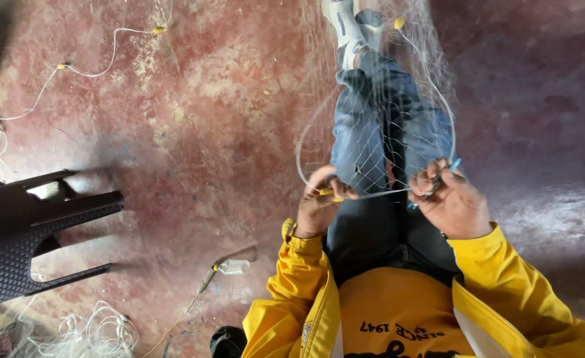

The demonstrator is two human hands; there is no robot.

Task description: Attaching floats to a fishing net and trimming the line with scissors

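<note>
A fine white fishing net point(385, 113) drapes over my legs in blue jeans. A white rope point(372, 194) edges the net and runs between my hands. My left hand point(319, 205) pinches the rope at a small yellow float point(327, 193). My right hand point(453, 202) grips the rope together with a thin blue netting tool point(438, 180). Both sleeves are yellow. Another yellow float point(398, 23) sits on the net near my grey shoes point(345, 26).
A dark plastic chair point(27, 232) lies tipped at the left. White line with yellow floats point(87, 66) trails across the red concrete floor. Tangled white line point(87, 331) lies at the lower left. A small clear plastic bottle point(234, 266) rests by a stick.
</note>
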